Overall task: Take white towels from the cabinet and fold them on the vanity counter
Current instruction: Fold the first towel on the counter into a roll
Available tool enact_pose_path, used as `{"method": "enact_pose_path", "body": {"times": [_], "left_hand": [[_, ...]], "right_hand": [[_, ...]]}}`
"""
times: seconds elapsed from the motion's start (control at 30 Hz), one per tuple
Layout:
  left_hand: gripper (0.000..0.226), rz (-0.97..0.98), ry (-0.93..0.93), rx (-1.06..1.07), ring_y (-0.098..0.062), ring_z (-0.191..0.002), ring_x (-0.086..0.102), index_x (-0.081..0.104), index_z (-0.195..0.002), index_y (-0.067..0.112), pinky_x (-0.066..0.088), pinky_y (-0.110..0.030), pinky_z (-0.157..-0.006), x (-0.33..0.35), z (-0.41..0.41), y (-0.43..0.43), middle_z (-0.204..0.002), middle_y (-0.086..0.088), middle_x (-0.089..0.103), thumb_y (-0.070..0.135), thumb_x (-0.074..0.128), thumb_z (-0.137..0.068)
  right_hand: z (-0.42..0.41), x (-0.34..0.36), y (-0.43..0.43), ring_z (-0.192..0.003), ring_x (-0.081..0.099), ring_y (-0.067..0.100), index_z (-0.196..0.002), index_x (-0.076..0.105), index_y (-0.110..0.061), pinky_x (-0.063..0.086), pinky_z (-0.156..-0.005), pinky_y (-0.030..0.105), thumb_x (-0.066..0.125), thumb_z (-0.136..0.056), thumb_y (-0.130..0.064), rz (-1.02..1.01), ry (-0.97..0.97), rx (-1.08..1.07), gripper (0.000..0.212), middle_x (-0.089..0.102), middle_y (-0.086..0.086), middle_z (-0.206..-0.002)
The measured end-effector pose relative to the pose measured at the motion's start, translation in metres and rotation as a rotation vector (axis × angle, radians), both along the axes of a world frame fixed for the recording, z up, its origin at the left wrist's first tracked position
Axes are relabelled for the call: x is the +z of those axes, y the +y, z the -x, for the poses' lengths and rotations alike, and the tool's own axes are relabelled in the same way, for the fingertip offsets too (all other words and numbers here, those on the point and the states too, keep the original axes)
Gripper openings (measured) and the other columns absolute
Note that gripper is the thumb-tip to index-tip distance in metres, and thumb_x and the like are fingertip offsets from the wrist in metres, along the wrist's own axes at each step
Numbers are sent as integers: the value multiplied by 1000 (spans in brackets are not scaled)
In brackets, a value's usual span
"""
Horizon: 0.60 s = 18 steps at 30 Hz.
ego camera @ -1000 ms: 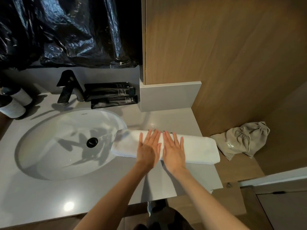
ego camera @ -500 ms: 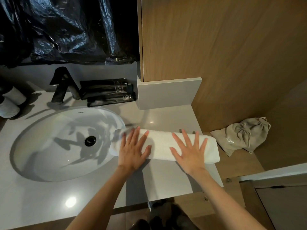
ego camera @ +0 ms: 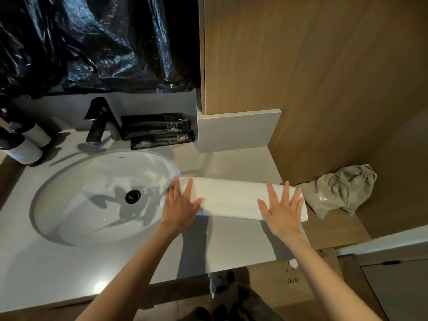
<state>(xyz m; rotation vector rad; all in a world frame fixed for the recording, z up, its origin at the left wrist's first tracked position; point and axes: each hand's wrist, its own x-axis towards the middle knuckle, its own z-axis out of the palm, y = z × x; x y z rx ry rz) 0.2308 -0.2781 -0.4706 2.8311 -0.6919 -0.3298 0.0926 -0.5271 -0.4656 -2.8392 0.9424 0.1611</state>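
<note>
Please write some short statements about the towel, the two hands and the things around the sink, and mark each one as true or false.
1. The left hand and the right hand both lie flat, fingers spread, on the white towel. True.
2. The towel lies down inside the sink. False: it lies on the counter, with its left end at the basin's rim.
3. A beige drawstring bag lies to the right of the towel. True.
4. The faucet is white. False: it is black.
5. The right hand grips one of the black tubes. False: the tubes lie untouched behind the sink, beside the faucet.
</note>
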Motion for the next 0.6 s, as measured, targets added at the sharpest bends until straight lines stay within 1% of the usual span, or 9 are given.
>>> {"method": "enact_pose_path", "body": {"times": [0.07, 0.13, 0.17, 0.2, 0.27, 0.33, 0.4, 0.47, 0.6], "left_hand": [[63, 45, -100, -48, -36, -147, 8, 21, -153, 21, 6, -50, -118, 7, -3, -5, -159, -19, 9, 53, 25, -98], [64, 108, -147, -131, -37, -142, 27, 39, -146, 26, 17, -59, -113, 15, -11, -17, -154, -16, 31, 55, 18, -92], [64, 95, -145, -175, -34, -142, 29, 40, -145, 31, 16, -60, -113, 19, -16, -24, -153, -13, 33, 56, 15, -92], [60, 45, -100, -210, -29, -144, 25, 35, -146, 36, 11, -58, -115, 23, -21, -32, -156, -8, 29, 58, 15, -94], [50, -68, 33, -257, -23, -146, 17, 24, -148, 43, 3, -54, -116, 24, -31, -44, -158, -3, 22, 55, 21, -99], [48, -96, 98, -276, -23, -144, 21, 25, -147, 46, 5, -55, -117, 22, -41, -47, -154, -3, 28, 54, 26, -99], [47, -107, 86, -284, -22, -140, 29, 29, -145, 47, 10, -53, -116, 17, -46, -44, -148, -3, 36, 56, 27, -99], [47, -160, 24, -299, -23, -133, 37, 30, -145, 45, 18, -47, -115, 18, -43, -40, -142, -4, 41, 54, 25, -100], [48, -161, 4, -255, -25, -124, 43, 32, -146, 39, 33, -38, -103, 25, -26, -29, -133, -7, 44, 51, 27, -100]], "right_hand": [[4, 12, 7, -147, -6, 40, -153, 12, -33, 6, -118, 53, 28, -100, -51, -87, -93, 59, 59, 0, 11, -162], [7, 27, 18, -144, 17, 31, -150, 26, -31, 32, -112, 44, 43, -101, -36, -170, -228, 127, 52, 18, 6, -159], [7, 34, 23, -138, 28, 25, -147, 33, -32, 43, -104, 38, 47, -100, -33, -199, -266, 164, 49, 27, 3, -154], [6, 38, 28, -130, 38, 21, -143, 38, -33, 49, -96, 34, 49, -99, -32, -214, -274, 202, 45, 35, 2, -148], [4, 42, 35, -118, 48, 16, -139, 45, -34, 52, -88, 28, 49, -99, -31, -212, -223, 280, 40, 46, 0, -135], [4, 39, 41, -112, 50, 15, -137, 46, -36, 53, -86, 27, 47, -100, -30, -187, -147, 352, 38, 49, -1, -129], [6, 35, 44, -111, 48, 15, -138, 45, -38, 53, -88, 26, 46, -100, -32, -158, -86, 387, 38, 47, -1, -129], [7, 31, 44, -112, 46, 14, -139, 45, -38, 51, -88, 24, 45, -100, -32, -143, -71, 386, 39, 46, -2, -130], [5, 31, 39, -124, 41, 16, -141, 42, -38, 50, -92, 26, 41, -102, -31, -138, -53, 399, 40, 41, -2, -141]]}}
